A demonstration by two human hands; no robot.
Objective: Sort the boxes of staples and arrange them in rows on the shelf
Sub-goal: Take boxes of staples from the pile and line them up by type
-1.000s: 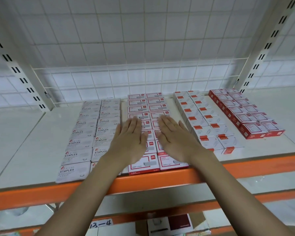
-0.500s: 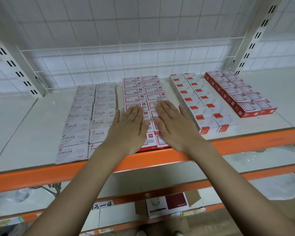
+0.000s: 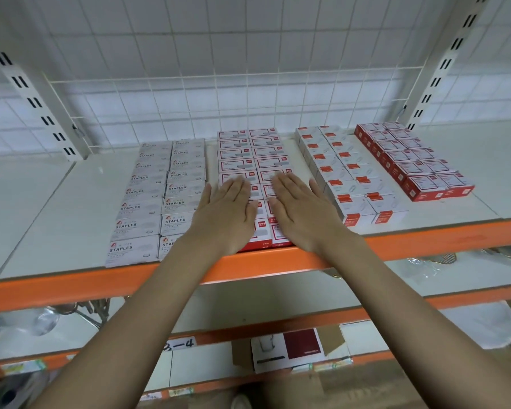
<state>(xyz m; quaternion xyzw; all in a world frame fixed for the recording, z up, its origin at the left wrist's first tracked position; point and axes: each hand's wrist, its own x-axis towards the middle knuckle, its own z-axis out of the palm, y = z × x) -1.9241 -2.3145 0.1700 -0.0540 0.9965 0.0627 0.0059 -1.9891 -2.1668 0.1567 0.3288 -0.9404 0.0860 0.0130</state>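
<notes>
Orange shelf edge (image 3: 101, 283), left hand (image 3: 224, 216) and right hand (image 3: 304, 215) flat on red-trimmed boxes (image 3: 250, 156), fingers straight, together

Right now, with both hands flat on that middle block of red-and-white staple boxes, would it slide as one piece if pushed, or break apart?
Probably it slides, but loosely: the red-and-white block is many separate small boxes laid edge to edge, so rows could skew. The left hand and right hand pressing flat should steady them. The low, flat boxes look unlikely to tip.

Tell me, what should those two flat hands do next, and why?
Probably lift away. The left hand and right hand lie flat on the red-edged boxes, which already sit in straight double rows like the other groups.
</notes>
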